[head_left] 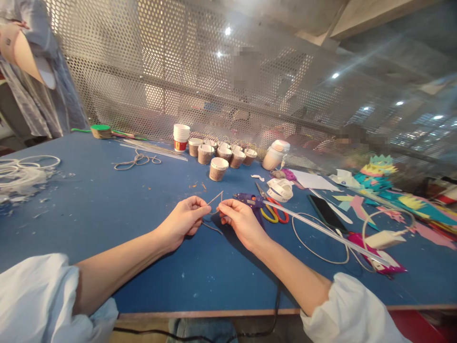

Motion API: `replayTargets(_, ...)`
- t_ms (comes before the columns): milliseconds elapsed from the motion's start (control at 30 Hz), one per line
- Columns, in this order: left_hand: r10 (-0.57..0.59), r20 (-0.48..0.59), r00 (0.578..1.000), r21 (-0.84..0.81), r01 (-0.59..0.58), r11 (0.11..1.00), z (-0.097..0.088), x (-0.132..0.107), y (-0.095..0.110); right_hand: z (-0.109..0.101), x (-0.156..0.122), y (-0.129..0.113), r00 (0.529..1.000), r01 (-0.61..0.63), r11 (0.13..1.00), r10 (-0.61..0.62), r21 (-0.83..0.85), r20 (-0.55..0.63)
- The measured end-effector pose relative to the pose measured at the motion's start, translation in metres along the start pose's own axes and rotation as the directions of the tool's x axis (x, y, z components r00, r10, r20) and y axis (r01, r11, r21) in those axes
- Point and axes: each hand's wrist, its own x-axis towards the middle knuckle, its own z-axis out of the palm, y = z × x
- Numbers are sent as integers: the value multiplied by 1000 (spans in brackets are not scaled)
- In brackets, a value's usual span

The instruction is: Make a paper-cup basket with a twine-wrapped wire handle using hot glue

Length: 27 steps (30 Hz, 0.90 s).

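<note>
Twine [215, 197] is held just left of the glue gun [246, 197], over the tabletop [160, 286]. By the grip of the left hand [187, 216], the twine is pinched between thumb and index finger; by that of the right hand [237, 216], it is pinched at the fingertips, presumably so that the short bent span is kept steady. A single cup [218, 169] is placed beyond and left of the glue gun, apparently for easy reach; grouped cups [224, 152] are set farther beyond it. The glue gun is partly hidden by the right hand. The twine's path behind the fingers cannot be made out. A white coil [21, 166], far left of the glue gun, is cut off.
</note>
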Motion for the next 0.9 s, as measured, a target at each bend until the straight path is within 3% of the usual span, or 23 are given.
replayTargets(900,-42,61,997,-55,45,997,0,0,-3,0,0,0,1000,5,1000,-5,-6,7)
